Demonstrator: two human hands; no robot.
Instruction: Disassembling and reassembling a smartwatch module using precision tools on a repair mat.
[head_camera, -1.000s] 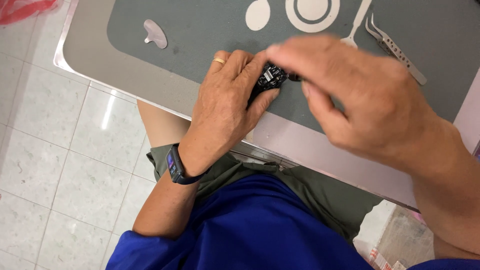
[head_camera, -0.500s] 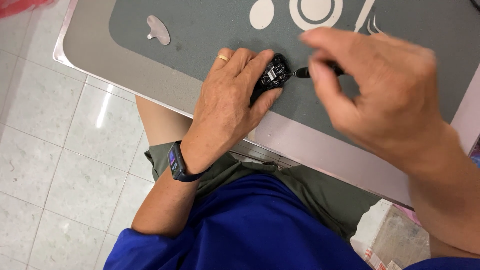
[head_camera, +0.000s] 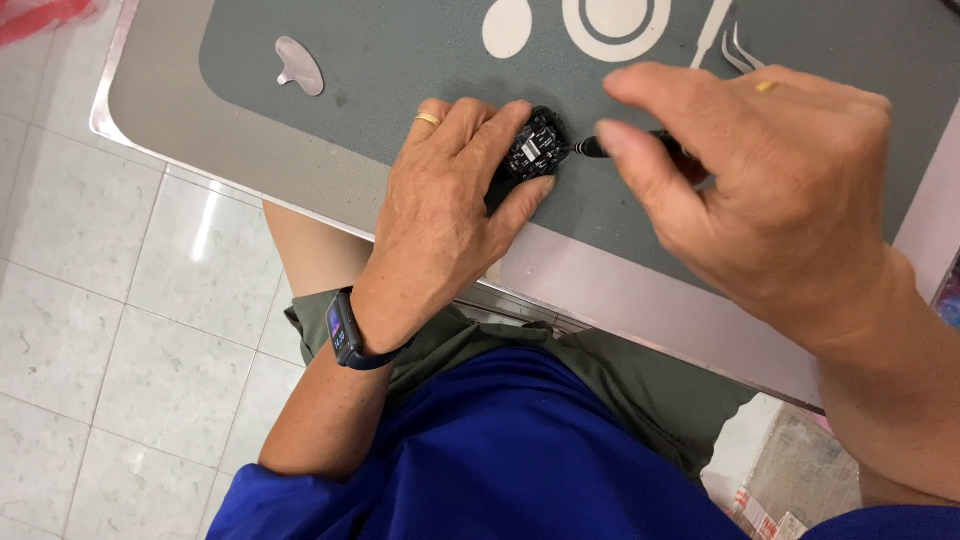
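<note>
Left hand (head_camera: 440, 210) on black gadget (head_camera: 530, 150), right hand (head_camera: 760, 180) gripping screwdriver (head_camera: 625, 146).

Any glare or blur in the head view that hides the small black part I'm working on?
Head view: floor tiles show window glare, the grey mat is evenly lit; the black circuit part looks sharp; the right hand partly hides its dark tool.

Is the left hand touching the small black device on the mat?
Touching. The head view shows the left hand lying over the black device, with fingers on its upper edge and the thumb pressed against its lower side.
</note>
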